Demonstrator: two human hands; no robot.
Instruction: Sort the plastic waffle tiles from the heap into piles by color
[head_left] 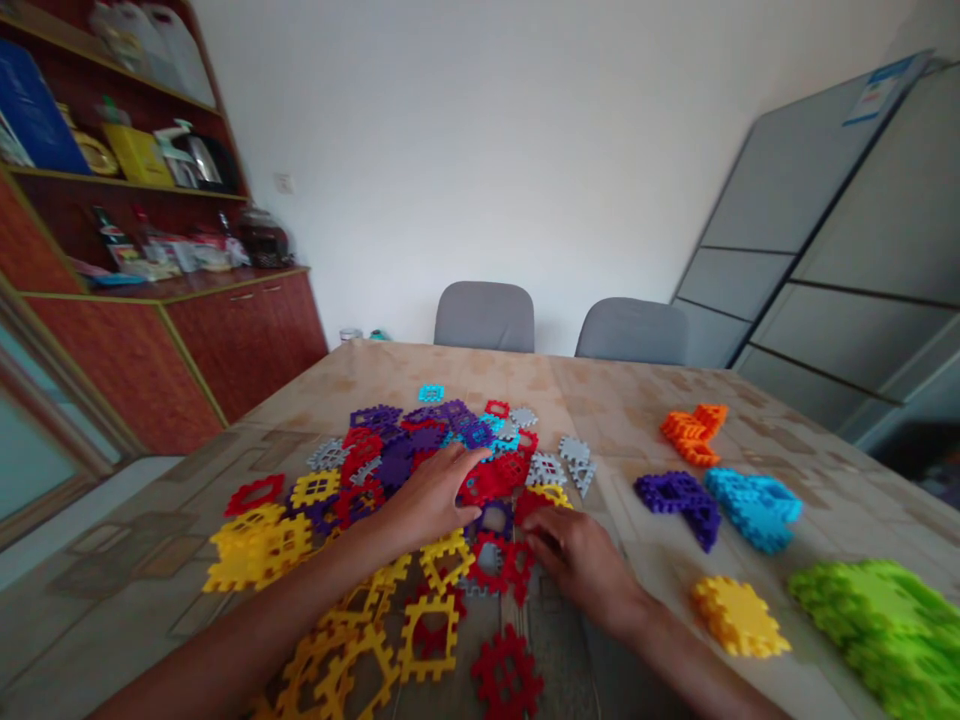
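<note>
A loose heap of flat, notched plastic interlocking pieces in red, yellow, purple, grey and blue covers the middle of the table. My left hand (431,492) is over the heap, thumb and fingers apart beside a red interlocking piece (501,482); its far fingers are partly hidden. My right hand (581,555) is at the heap's right edge, its curled fingertips on a dark red interlocking piece (527,500). A purple piece with a round opening (495,518) lies between the hands. Nearer me are a yellow square frame (411,640) and a red window piece (508,675).
Sorted piles lie to the right: orange pieces (694,435), purple pieces (679,500), blue pieces (754,508), yellow pieces (739,615) and green pieces (881,625). Two grey chairs (484,315) stand behind the table (622,400). A wooden cabinet (240,340) is on the left.
</note>
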